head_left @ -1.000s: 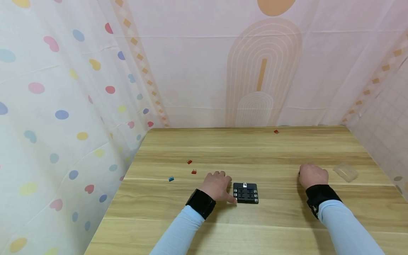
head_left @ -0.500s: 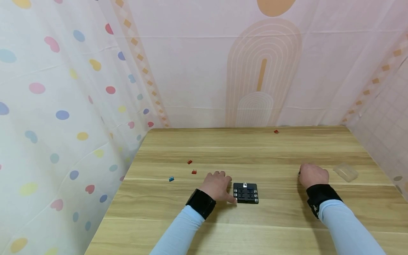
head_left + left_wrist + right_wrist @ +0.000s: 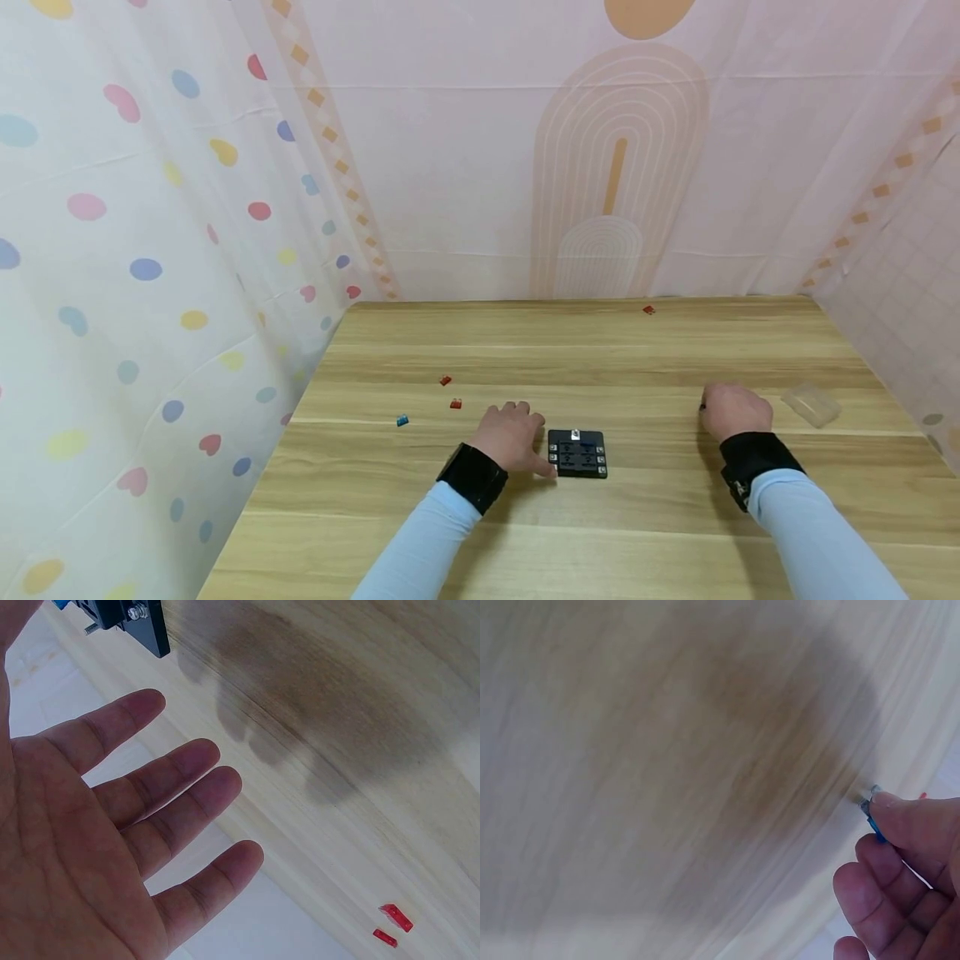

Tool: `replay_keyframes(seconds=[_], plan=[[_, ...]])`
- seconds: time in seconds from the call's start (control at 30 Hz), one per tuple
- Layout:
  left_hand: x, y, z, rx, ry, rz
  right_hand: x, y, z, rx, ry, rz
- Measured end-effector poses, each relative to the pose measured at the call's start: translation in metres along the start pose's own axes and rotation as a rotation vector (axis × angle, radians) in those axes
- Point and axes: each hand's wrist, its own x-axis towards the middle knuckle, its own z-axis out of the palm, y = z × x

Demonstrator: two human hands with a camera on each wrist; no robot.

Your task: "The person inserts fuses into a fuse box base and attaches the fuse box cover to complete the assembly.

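A black fuse block (image 3: 577, 455) with metal screw terminals lies flat on the table. My left hand (image 3: 512, 440) is beside it with fingers spread, its thumb at the block's near left corner. In the left wrist view the block's edge (image 3: 150, 628) shows at the top, and the left fingers extend past it with nothing in them. Off to the right, my right hand (image 3: 737, 414) pinches a small blue blade fuse (image 3: 875, 827) between thumb and index finger. Metal prongs of the fuse stick out beyond the thumb tip; the other fingers are curled.
Left of the block lie a blue blade fuse (image 3: 402, 421) and two red blade fuses (image 3: 446, 380). Another red fuse (image 3: 649, 310) is near the table's back edge. A clear plastic box (image 3: 812, 405) stands right of the right hand. Curtains (image 3: 465, 167) hang behind the table.
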Motion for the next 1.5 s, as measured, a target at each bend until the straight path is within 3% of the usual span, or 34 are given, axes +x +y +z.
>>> replay_keyframes(seconds=[0.3,0.67,1.5], plan=[[0.002,0.000,-0.001,0.022,0.007,0.002,0.000,-0.002,0.001,0.007,0.043,-0.007],[0.004,-0.001,-0.002,0.015,0.007,0.003,0.000,-0.006,-0.003,0.001,0.027,-0.007],[0.003,0.002,0.000,0.009,0.000,-0.010,-0.007,-0.031,0.005,0.062,0.073,-0.038]])
